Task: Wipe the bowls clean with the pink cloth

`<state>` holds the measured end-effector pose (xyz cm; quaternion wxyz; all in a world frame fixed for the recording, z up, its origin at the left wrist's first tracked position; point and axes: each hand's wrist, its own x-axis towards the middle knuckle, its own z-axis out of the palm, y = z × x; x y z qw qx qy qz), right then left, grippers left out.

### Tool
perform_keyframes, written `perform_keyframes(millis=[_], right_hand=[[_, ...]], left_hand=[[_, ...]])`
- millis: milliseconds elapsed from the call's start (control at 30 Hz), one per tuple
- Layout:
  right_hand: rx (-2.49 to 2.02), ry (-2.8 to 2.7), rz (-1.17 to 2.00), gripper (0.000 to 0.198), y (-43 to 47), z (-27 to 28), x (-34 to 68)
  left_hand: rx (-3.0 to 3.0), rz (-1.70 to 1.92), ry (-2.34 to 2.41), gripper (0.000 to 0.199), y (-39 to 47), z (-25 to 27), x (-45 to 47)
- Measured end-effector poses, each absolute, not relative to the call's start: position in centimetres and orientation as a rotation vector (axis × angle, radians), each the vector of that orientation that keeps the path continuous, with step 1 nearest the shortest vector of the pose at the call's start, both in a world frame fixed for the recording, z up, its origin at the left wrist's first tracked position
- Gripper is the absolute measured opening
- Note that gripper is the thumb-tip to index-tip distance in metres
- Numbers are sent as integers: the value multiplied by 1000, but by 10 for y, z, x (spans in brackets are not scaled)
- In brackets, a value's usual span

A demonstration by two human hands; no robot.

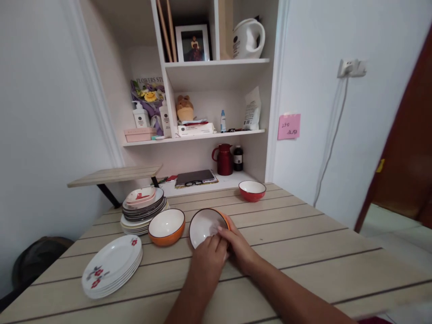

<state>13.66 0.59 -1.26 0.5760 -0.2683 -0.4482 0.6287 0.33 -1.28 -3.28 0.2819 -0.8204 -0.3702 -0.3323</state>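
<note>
An orange bowl with a white inside and dark rim (202,225) is tilted toward me above the table. My right hand (238,245) is closed around its right side, thumb over the rim. The curled fingers of my left hand (212,252) reach over the near rim into the bowl. A bit of white, tissue-like material (226,256) shows beside those fingers, mostly hidden by both hands. Just left of the held bowl, a second orange bowl (167,225) stands upright. A red bowl (252,192) is farther back on the right.
White flower-patterned plates (113,265) are stacked at the front left. Behind them rises a taller stack of dishes (145,211), close to a small raised shelf (114,174). A dark red jug (224,159), a dark bottle (238,158) and a laptop (194,177) occupy the back ledge.
</note>
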Motion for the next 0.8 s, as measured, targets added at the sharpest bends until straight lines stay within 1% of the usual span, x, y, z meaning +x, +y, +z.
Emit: perform_keyframes(millis=[133, 200, 300, 367, 533, 667, 800], right_hand=[[-682, -982, 1494, 54, 11, -4, 145], [-672, -976, 1469, 52, 11, 1, 151], [-630, -991, 1433, 51, 11, 5, 156], [-627, -974, 1430, 54, 11, 4, 156], [-698, -905, 1470, 61, 13, -3, 150], [-725, -890, 1453, 60, 15, -9, 148], [-715, -944, 1401, 56, 15, -13, 146]], left_hand=[[-2224, -732, -1002, 39, -11, -35, -1], [-2204, -709, -1004, 37, -11, -36, -1], [-2112, -744, -1014, 24, -11, -36, 2], [-2048, -765, -1036, 20, -12, -37, 4], [-2039, -755, -1198, 29, -14, -39, 3], [-2184, -753, -1229, 34, -18, -34, -2], [-2289, -788, -1224, 33, -20, -29, -7]])
